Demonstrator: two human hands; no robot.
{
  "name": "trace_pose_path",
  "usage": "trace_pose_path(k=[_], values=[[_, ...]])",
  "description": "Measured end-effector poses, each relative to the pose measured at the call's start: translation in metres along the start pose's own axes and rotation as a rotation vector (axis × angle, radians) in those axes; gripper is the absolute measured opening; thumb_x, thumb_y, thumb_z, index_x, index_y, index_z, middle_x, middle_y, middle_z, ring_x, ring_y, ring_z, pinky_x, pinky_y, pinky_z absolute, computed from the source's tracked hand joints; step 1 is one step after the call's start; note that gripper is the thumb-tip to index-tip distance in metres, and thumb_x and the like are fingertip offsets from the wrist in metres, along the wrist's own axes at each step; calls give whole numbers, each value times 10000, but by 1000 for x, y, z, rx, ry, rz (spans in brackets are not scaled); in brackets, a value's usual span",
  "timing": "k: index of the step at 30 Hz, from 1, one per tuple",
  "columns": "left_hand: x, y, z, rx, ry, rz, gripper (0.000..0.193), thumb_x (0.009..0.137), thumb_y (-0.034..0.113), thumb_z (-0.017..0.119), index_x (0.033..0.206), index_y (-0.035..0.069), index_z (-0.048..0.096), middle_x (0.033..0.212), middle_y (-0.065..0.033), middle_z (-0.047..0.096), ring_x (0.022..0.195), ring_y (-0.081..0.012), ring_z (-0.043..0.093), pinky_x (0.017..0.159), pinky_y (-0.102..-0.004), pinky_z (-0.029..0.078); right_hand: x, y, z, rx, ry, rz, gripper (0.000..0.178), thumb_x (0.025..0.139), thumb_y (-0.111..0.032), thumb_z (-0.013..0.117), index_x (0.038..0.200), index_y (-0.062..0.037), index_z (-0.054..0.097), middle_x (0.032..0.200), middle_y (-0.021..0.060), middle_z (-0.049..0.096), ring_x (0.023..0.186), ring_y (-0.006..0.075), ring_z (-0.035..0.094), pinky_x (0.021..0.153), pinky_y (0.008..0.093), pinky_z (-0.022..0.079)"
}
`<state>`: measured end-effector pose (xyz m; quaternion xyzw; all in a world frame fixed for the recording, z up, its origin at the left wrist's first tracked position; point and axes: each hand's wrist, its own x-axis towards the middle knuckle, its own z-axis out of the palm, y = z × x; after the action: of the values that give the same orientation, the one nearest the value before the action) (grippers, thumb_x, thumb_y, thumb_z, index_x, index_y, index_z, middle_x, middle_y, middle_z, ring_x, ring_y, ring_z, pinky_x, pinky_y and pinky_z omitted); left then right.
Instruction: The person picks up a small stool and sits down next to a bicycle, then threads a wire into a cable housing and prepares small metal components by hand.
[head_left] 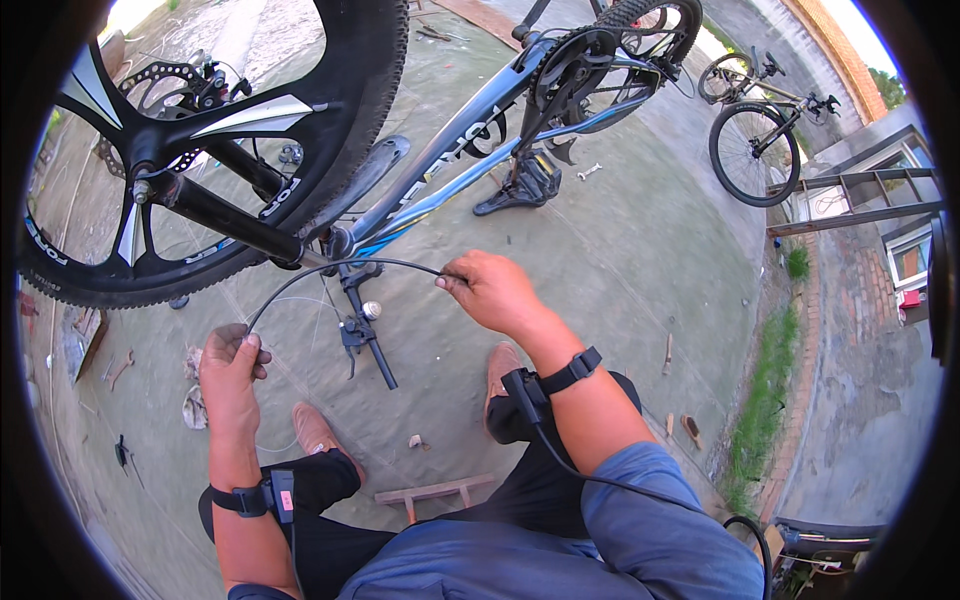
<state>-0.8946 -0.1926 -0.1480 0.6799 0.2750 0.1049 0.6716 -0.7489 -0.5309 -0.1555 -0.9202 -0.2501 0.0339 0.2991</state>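
A black cable housing (345,262) arches between my two hands in front of the bicycle. Its left end is pinched in the fingers of my left hand (230,375). At the other end, my right hand (490,290) grips the housing between thumb and fingers. Just beyond lies the handlebar (378,360) of an upturned bicycle, with a brake lever (350,335) and a small round bell (372,310). The blue-grey frame (440,150) runs away to the upper right. A black front wheel (375,100) fills the upper left. Thin bare wire curves below the housing.
A wrench (590,172) lies beyond the saddle (525,185). Another wrench (121,368) and a crumpled rag (195,408) are at left. A brush (691,431) rests at right. A second bicycle (755,150) and a ladder (850,195) stand far right. A low stool (435,490) is beneath me.
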Motion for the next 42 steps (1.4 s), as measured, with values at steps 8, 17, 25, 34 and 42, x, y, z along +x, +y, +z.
trace_pose_path(k=[8, 17, 25, 34, 42], values=[[4, -5, -5, -33, 28, -39, 168, 971, 167, 659, 1064, 42, 594, 848, -23, 625, 663, -95, 609, 532, -204, 432, 0, -3, -1, 16, 0, -19, 213, 919, -293, 685, 951, -86, 728, 848, 112, 646, 829, 330, 631, 700, 426, 500], [4, -3, -4, 13, 81, -15, 160, 972, 183, 662, 1041, 56, 595, 844, -22, 628, 659, -93, 612, 528, -201, 429, -1, -3, 2, 27, -4, -23, 196, 909, -311, 684, 915, -122, 732, 872, 93, 661, 842, 333, 651, 700, 446, 517], [4, -3, -4, 18, 85, 1, 155, 982, 197, 651, 1017, 57, 594, 833, -25, 626, 647, -92, 603, 522, -205, 427, -1, -3, 3, 21, 9, -37, 198, 907, -312, 684, 915, -119, 728, 876, 95, 661, 840, 336, 651, 701, 451, 518], [2, -3, -2, 40, 72, 33, 150, 1006, 203, 611, 987, 56, 594, 784, -27, 615, 609, -97, 594, 509, -215, 426, -1, -4, 1, 38, 10, -29, 198, 906, -310, 688, 910, -116, 729, 859, 101, 658, 830, 342, 648, 692, 458, 511], [2, -4, -3, 10, 57, 15, 168, 1009, 221, 605, 953, 64, 586, 759, -22, 604, 587, -99, 581, 499, -219, 419, 0, -3, 2, 43, 1, -22, 194, 905, -306, 689, 922, -118, 736, 870, 99, 664, 834, 345, 651, 696, 456, 514]])
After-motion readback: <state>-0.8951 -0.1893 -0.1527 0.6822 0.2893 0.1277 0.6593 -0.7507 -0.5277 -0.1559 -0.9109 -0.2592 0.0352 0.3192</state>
